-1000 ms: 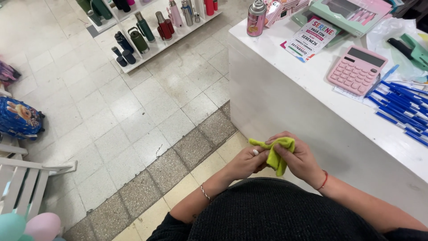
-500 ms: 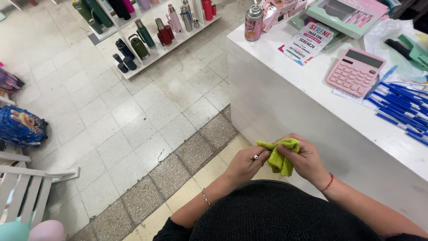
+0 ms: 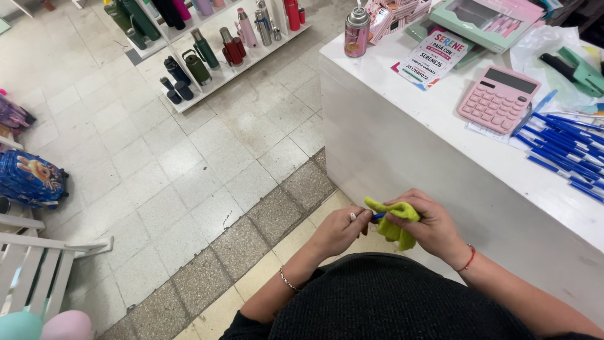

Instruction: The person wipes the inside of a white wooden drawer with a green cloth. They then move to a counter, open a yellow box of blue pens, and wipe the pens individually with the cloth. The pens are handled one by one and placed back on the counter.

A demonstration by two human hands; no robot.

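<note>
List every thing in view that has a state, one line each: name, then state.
left hand: pinching the white end of the blue pen
right hand: wrapped round the green cloth
green cloth: crumpled, bunched around the pen
blue pen: mostly hidden in the cloth
pink calculator: flat on the white counter, screen blank
spray can: upright, at the counter corner
loose blue pens: lying heaped on the counter

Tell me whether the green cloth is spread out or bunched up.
Bunched up: the cloth sits crumpled between both hands, wrapped around a blue pen under the right hand.
</note>
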